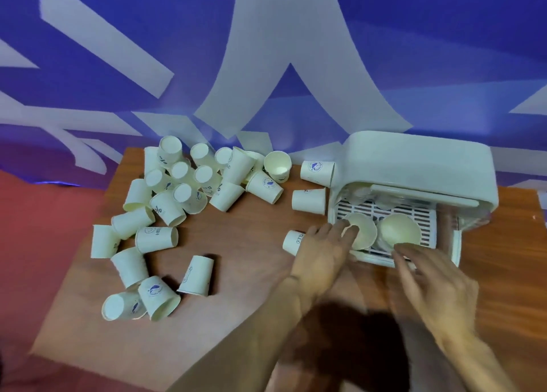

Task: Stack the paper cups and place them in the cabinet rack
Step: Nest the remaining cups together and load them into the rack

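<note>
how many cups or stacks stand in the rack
2: a left cup on the rack, touched by the left hand; a right cup near the right hand. Blurry shapes under the cabinet cover may be more.

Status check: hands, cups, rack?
Left hand open, touching left cup in cabinet rack. Right hand open, blurred, at right cup. Loose paper cups scattered on table; rack unobstructed.

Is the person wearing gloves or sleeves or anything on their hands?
No gloves. The left hand and right hand are bare, and so are both forearms, with no sleeves in view. A thin line crosses the left wrist, maybe a band. I see no rings, though the right hand is blurred.
</note>
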The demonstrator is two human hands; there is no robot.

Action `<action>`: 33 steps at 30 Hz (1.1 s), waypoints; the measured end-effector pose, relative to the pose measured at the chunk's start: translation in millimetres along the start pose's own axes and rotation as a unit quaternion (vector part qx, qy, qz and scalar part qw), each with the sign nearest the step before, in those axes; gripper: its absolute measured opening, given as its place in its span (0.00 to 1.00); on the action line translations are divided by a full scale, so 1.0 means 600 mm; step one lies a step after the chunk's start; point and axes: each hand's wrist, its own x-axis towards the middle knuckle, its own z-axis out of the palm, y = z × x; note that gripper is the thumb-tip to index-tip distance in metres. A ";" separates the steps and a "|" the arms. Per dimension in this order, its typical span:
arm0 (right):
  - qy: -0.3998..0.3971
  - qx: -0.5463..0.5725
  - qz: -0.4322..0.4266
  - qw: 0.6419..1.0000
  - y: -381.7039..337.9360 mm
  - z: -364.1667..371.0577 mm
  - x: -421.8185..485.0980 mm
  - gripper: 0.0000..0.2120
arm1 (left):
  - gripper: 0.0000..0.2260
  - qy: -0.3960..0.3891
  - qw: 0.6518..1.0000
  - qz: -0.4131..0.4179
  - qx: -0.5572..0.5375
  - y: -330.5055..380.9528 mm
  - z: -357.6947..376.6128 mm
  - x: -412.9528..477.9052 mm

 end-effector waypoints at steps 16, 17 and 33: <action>-0.331 -0.119 0.160 0.922 -0.241 0.179 -0.008 0.24 | 0.13 0.108 0.499 -0.737 -0.442 -0.231 -0.032 -0.342; -0.322 -0.121 0.167 0.924 -0.244 0.184 0.001 0.24 | 0.12 0.142 0.445 -0.750 -0.468 -0.235 -0.032 -0.340; -0.273 -0.176 0.203 0.924 -0.241 0.269 0.071 0.31 | 0.39 0.252 0.296 -0.821 -0.418 -0.274 0.017 -0.346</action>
